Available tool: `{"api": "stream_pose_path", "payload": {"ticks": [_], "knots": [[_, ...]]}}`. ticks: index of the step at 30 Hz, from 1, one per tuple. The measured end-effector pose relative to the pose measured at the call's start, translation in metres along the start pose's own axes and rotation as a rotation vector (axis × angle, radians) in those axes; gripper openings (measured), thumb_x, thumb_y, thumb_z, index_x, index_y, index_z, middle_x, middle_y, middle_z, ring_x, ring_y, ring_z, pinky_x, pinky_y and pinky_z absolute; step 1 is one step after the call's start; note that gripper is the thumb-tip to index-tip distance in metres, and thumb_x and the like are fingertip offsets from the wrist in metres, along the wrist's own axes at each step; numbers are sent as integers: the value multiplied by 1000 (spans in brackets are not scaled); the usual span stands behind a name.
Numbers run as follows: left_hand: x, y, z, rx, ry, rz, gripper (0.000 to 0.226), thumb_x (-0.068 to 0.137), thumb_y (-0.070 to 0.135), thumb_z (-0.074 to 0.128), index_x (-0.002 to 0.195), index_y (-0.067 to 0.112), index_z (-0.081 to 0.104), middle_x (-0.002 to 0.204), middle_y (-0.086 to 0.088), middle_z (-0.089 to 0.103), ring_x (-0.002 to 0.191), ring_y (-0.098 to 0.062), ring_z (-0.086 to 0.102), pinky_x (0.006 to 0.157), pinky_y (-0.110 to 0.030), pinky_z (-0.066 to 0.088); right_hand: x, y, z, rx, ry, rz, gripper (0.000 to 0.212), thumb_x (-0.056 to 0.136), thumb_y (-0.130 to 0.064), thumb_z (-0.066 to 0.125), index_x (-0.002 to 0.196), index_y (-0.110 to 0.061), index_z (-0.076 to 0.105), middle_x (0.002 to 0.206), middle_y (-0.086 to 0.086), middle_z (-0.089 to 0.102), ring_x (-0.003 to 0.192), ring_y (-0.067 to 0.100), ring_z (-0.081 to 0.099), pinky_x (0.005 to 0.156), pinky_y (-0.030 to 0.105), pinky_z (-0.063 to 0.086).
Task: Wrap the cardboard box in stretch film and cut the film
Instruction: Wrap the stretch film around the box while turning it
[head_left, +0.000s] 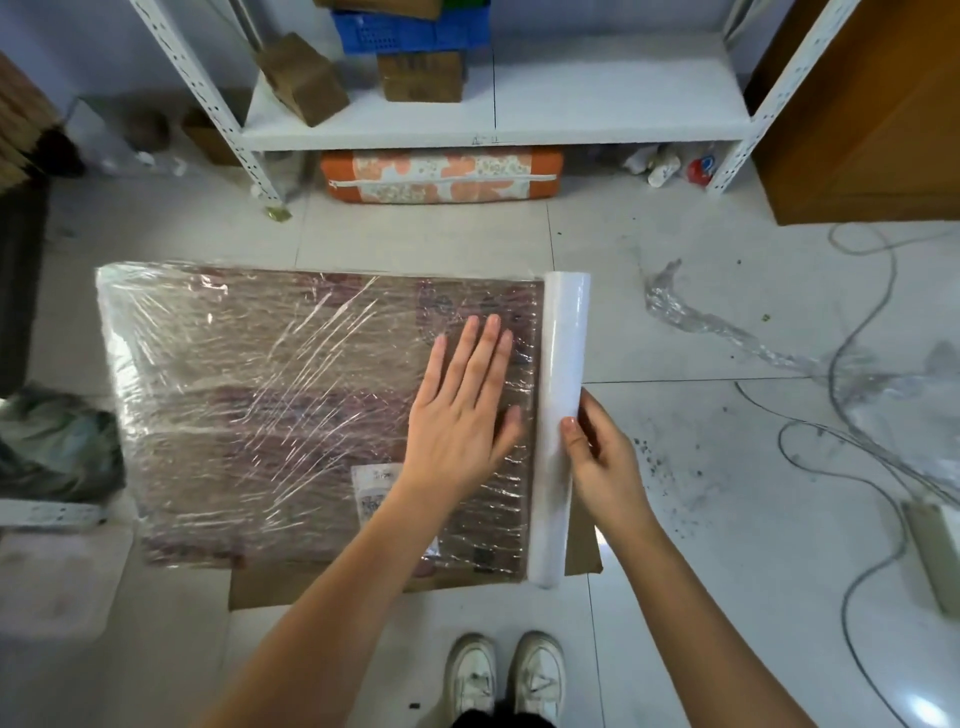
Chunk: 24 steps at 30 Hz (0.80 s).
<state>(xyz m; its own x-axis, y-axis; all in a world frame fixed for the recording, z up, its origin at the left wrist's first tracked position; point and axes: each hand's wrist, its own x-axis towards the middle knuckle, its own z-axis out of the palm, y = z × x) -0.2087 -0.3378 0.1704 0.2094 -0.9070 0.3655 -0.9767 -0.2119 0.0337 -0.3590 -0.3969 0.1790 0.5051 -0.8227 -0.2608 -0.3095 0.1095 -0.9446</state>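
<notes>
A large flat cardboard box (249, 395) lies on the tiled floor, its top covered in shiny, wrinkled stretch film. The white film roll (563, 395) lies along the box's right edge, with the film running from it onto the box. My left hand (462, 410) presses flat on the film, fingers straight, just left of the roll. My right hand (602, 457) grips the roll near its middle from the right side, thumb on top.
A white metal shelf (493, 124) with boxes and a blue crate stands behind the box. A crumpled strip of used film (727, 332) and loose cables (852, 457) lie on the floor to the right. My shoes (506, 675) are near the front.
</notes>
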Motion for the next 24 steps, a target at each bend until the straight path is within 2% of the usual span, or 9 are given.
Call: {"api": "stream_pose_path", "payload": {"ticks": [4, 8, 12, 14, 16, 18, 20, 22, 24], "knots": [[28, 9, 3, -59, 10, -63, 59, 94, 30, 31, 145, 0, 26, 153, -16, 25, 143, -28, 18, 118, -45, 8, -1, 7, 5, -43, -68, 11, 32, 99, -13, 39, 127, -27, 44, 113, -20, 52, 104, -13, 49, 84, 0, 36], [30, 7, 7, -55, 12, -117, 59, 96, 30, 28, 145, -1, 22, 154, -16, 22, 143, -28, 18, 118, -45, 9, 7, 3, 9, -40, -34, -19, 30, 100, -10, 36, 127, -15, 48, 109, -12, 56, 98, -13, 50, 85, 4, 39], [-22, 13, 7, -107, 44, -114, 58, 98, 33, 22, 146, 0, 16, 155, -11, 14, 144, -26, 13, 119, -45, 6, 21, -2, 9, -46, -32, -32, 24, 100, -10, 35, 118, -18, 49, 100, -15, 56, 87, -19, 52, 74, -1, 37], [-55, 19, 17, -109, -11, -69, 58, 98, 32, 25, 146, 0, 19, 154, -14, 18, 144, -26, 14, 118, -45, 9, 27, -2, 8, -55, -38, -39, 25, 100, -10, 35, 119, -12, 51, 100, -8, 57, 85, -15, 52, 74, 0, 37], [-73, 21, 32, -91, -49, -66, 57, 98, 33, 26, 145, 2, 23, 154, -13, 21, 144, -25, 16, 118, -44, 10, 29, 0, 8, -63, -34, -35, 28, 100, -12, 35, 123, -15, 50, 106, -10, 57, 91, -11, 53, 79, 1, 37], [-76, 22, 40, -85, -45, -67, 57, 97, 33, 28, 146, 3, 24, 154, -11, 22, 144, -25, 17, 118, -44, 11, 28, 4, 7, -67, -23, -31, 31, 101, -12, 34, 129, -15, 47, 114, -12, 57, 102, -3, 54, 89, 6, 38], [-74, 22, 40, -79, -21, -67, 58, 96, 32, 30, 146, 3, 23, 154, -11, 23, 144, -25, 18, 118, -44, 10, 28, 6, 6, -54, -23, -14, 33, 101, -13, 33, 132, -13, 46, 123, -5, 56, 114, 6, 51, 101, 20, 39], [-77, 20, 35, -113, 6, -73, 58, 95, 31, 32, 145, 3, 23, 153, -12, 24, 143, -25, 19, 118, -44, 10, 27, 6, 8, -42, -22, 5, 33, 101, -13, 33, 130, -16, 47, 126, -2, 56, 119, 11, 51, 105, 32, 39], [-87, 18, 32, -131, 17, -35, 60, 94, 32, 32, 146, 4, 22, 153, -13, 22, 143, -26, 20, 118, -45, 11, 27, 4, 10, -40, -8, 8, 31, 101, -13, 32, 125, -24, 48, 122, -5, 58, 117, 12, 52, 105, 37, 39]]}}
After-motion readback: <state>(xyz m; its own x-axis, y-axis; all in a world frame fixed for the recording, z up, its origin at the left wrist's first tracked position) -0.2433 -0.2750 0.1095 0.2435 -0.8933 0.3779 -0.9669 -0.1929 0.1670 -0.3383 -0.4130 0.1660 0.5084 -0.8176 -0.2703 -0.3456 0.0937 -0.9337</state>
